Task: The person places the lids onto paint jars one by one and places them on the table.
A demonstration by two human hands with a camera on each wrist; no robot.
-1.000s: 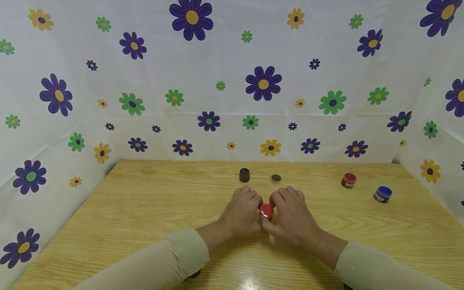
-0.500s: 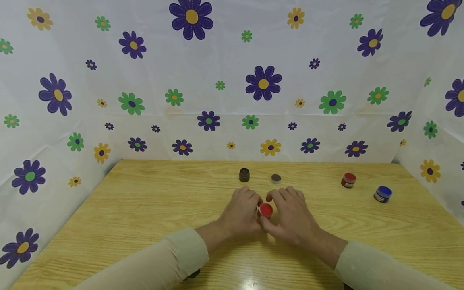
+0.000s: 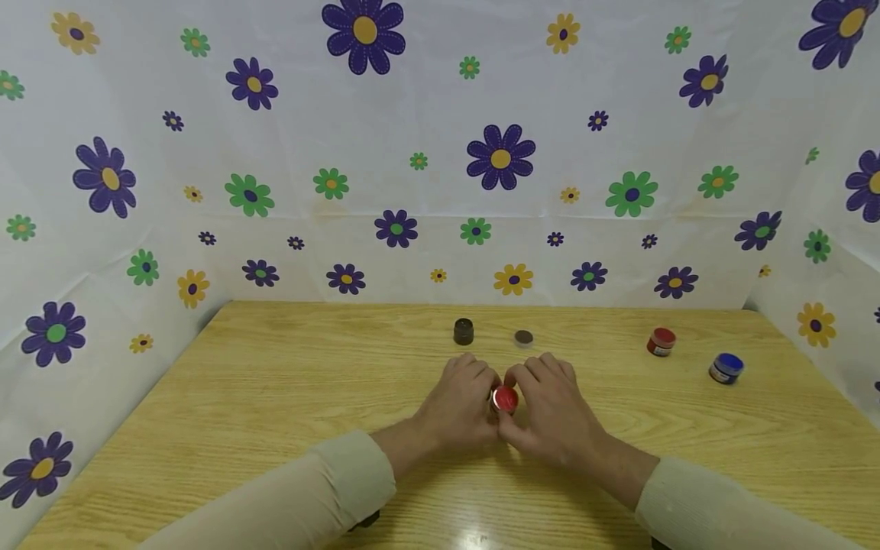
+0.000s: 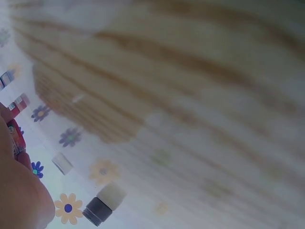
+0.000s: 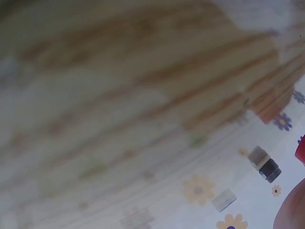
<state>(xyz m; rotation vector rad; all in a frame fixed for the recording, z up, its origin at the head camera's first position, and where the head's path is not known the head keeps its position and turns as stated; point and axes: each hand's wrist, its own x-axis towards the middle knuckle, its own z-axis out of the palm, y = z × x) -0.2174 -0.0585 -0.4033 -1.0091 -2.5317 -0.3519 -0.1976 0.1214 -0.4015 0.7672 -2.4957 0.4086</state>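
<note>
A small red-lidded paint jar [image 3: 505, 399] is held at the middle of the wooden table [image 3: 275, 397], gripped from both sides. The left hand [image 3: 457, 405] is curled round the jar's left side, fingers bent over its far edge. The right hand [image 3: 550, 409] is closed on the jar's right side, thumb and forefinger pinched at the red lid. Both wrists are laid on the tabletop, cream sleeves [image 3: 330, 489] drawn up to them.

Beyond the red-lidded jar, toward the flowered backdrop [image 3: 440, 153], an open dark jar [image 3: 464, 331] is seen upright, slightly left. Its dark lid [image 3: 524, 338] is lain flat just right of it, the two apart. Farther right of the held jar, a second red paint jar [image 3: 661, 341] is stood, and a blue paint jar [image 3: 726, 368] is set beyond that, nearest the table's right edge.

In the left wrist view, heavily blurred, the dark jar [image 4: 102, 204] and part of the red jar's label [image 4: 14, 133] are made out beside the hand. In the right wrist view, also blurred, the dark jar [image 5: 265, 164] and its lid [image 5: 224, 199] are noted against the wood grain; the grip itself cannot be told there.
</note>
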